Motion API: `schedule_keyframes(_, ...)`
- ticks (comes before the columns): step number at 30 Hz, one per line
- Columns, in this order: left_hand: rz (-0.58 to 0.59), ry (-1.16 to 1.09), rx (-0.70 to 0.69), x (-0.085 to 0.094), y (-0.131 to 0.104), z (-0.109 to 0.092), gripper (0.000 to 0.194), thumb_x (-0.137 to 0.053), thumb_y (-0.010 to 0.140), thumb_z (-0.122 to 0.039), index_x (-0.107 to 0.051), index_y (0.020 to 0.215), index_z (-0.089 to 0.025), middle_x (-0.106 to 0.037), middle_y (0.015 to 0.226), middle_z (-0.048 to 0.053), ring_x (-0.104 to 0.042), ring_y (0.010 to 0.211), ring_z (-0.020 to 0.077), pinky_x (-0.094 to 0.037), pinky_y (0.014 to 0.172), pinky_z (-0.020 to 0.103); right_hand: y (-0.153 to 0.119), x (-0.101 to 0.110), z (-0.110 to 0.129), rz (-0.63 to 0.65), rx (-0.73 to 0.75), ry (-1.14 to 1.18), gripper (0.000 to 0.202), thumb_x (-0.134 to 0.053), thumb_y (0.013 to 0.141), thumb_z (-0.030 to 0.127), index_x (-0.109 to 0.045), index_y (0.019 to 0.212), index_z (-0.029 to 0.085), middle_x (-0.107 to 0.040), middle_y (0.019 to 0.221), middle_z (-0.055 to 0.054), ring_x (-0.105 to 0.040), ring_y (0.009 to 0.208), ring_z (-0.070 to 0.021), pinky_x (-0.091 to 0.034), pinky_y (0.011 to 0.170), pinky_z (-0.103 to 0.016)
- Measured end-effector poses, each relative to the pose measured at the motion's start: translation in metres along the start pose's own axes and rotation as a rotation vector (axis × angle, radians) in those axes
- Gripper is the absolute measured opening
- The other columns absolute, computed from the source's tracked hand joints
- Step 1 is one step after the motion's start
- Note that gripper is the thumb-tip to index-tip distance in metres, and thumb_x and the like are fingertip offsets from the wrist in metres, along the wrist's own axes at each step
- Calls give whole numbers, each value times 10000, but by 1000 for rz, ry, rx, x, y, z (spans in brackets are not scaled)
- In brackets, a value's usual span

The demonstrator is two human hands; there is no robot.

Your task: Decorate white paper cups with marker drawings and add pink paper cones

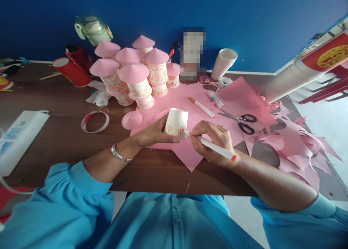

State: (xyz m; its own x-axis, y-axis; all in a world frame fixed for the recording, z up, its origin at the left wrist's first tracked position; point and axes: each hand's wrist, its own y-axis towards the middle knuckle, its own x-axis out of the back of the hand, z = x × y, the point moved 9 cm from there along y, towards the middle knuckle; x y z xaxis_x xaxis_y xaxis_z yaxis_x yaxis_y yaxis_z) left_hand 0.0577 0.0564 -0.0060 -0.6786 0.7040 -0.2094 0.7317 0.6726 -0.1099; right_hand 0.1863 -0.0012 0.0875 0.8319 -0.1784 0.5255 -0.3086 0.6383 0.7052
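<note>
My left hand grips a white paper cup from its left side, the thumb across its lower part. A yellow flower and a red flower are drawn on the cup. In my right hand is a white marker with a red end, its tip at the cup beside the red flower. Pink paper sheets lie beneath both hands. Left of the cup rests a small pink paper cone. Behind it stand several decorated cups topped with pink cone roofs.
Scissors, an orange-capped marker and a glue stick lie to the right, near pink paper scraps. A tape roll and a power strip are on the left. Stacked white cups stand against the blue wall.
</note>
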Motion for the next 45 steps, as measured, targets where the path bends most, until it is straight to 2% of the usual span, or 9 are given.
schedule_keyframes(7,-5,1,-5,1,0,0,742,-938,720,-381,-551,1327,-203,-641,1037,35,-597,922,185,-491,798,309,0,-1,2,2,5,17,190,-630,891,53,-587,885,238,-716,748,20,-690,620,-120,-544,575,-224)
schedule_keyframes(13,9,4,-17,0,1,0,662,-933,731,-373,-580,1261,-192,-624,1013,29,-576,912,176,-479,793,300,0,-1,2,-1,12,18,200,-634,892,45,-579,894,237,-715,749,21,-691,625,-119,-549,585,-224)
schedule_keyframes(24,-16,-2,4,2,-1,0,800,-941,706,-411,-549,1373,-208,-641,1069,49,-590,965,207,-485,829,328,0,1,2,-24,13,-38,216,-617,872,31,-568,878,241,-696,725,35,-674,595,-112,-529,558,-217)
schedule_keyframes(45,-9,-17,-24,-1,1,-4,659,-937,719,-379,-591,1249,-195,-615,948,11,-560,860,165,-461,766,298,1,-1,5,-4,11,-22,203,-612,869,42,-581,862,243,-713,714,31,-682,586,-117,-531,547,-217)
